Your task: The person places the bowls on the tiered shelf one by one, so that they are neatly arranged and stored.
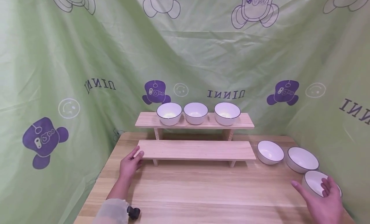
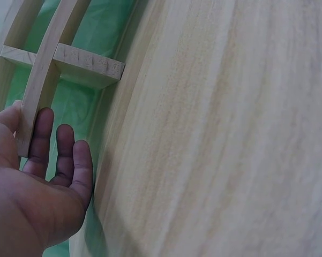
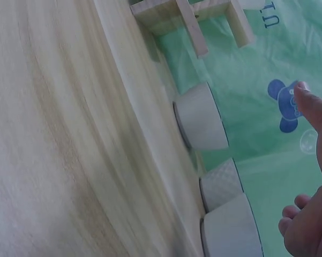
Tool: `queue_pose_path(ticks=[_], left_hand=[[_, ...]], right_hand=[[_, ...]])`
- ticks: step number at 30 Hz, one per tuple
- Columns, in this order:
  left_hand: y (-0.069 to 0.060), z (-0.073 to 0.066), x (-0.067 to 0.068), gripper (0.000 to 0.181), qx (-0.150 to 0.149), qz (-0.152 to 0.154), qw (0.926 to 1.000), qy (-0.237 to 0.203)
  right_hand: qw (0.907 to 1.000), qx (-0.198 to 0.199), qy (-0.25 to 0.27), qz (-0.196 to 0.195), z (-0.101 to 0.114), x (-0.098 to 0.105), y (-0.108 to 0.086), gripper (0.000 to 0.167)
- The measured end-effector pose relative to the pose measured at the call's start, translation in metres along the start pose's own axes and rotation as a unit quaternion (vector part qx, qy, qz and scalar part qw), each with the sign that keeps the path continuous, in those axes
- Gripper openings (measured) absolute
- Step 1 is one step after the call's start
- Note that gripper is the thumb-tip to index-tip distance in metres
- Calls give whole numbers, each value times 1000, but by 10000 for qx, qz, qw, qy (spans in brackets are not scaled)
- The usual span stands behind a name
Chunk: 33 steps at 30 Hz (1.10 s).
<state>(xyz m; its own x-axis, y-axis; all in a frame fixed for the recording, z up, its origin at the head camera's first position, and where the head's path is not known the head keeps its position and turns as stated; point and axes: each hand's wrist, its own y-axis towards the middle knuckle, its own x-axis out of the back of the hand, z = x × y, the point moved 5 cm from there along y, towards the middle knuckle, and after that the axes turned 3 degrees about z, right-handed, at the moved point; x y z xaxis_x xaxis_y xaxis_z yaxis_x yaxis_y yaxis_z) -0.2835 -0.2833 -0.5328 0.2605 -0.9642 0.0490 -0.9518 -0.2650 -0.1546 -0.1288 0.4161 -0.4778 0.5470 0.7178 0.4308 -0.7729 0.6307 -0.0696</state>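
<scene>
My left hand (image 1: 129,166) pinches the left end of the lower board of a two-tier wooden shelf (image 1: 196,150). In the left wrist view the thumb and index finger lie on either side of that board (image 2: 35,96), the other fingers loosely bent. At the right, my right hand (image 1: 326,203) hovers near the nearest white bowl (image 1: 313,181), partly covering it. The right wrist view shows this hand (image 3: 316,176) with thumb extended, fingers partly bent and nothing held. Two more dark-rimmed white bowls, one behind (image 1: 302,159) and one beside the shelf (image 1: 270,152), stand on the table.
On the upper board (image 1: 147,119) stand three white bowls: left (image 1: 169,114), middle (image 1: 196,113) and right (image 1: 227,113). The wooden table (image 1: 202,192) extends in front. Green printed cloth (image 1: 202,57) hangs behind and along both sides. A small black object (image 1: 133,213) sits at the left sleeve.
</scene>
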Motion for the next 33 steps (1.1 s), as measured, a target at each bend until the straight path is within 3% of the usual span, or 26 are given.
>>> queue_pose_path(ticks=[7,24,33], left_hand=[[0,2,0,70,26,-66,10000,2],[1,2,0,70,63,-102,9999,-35],[1,3,1,71,86,-89,9999,-95]], right_hand=[[9996,-282,-58,-23,-12,6,6,119],[9973,-148,-611,-389,-23,23,21,124],[9961,-253,-821,-213,-38,27,34,130]])
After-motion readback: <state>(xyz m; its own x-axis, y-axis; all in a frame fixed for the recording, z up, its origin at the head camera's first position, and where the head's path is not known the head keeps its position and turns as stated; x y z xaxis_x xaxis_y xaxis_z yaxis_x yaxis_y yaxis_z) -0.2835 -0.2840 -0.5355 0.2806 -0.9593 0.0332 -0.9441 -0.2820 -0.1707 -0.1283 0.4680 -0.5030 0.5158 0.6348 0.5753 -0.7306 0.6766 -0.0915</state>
